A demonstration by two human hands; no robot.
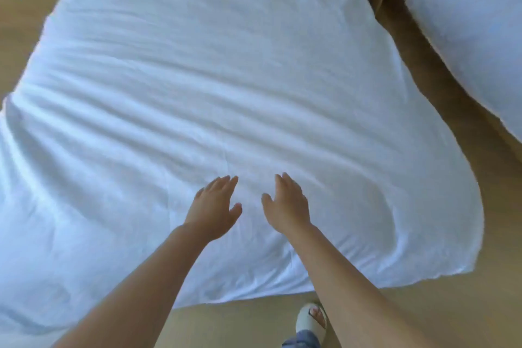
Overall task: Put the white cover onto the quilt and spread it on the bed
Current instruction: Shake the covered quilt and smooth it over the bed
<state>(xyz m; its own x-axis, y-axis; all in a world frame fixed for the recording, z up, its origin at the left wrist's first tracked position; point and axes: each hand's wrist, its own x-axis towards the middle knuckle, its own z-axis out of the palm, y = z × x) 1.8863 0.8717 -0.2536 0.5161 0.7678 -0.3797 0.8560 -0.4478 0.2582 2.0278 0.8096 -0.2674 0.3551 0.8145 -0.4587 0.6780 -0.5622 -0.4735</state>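
while both arms reach forward, the left hand [216, 203] and right hand [286, 203] are flat and relaxed, fingers straight, gripping nothing, over the white cover [197, 79]; cover's spread out wrinkly on the tan floor [240, 319]; another white bundle [466, 22] far right; slippered foot [310, 319] by its near edge

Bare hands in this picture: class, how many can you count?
2. The bare left hand is open over the wrinkled white fabric cover; the bare right hand is beside it, not touching.
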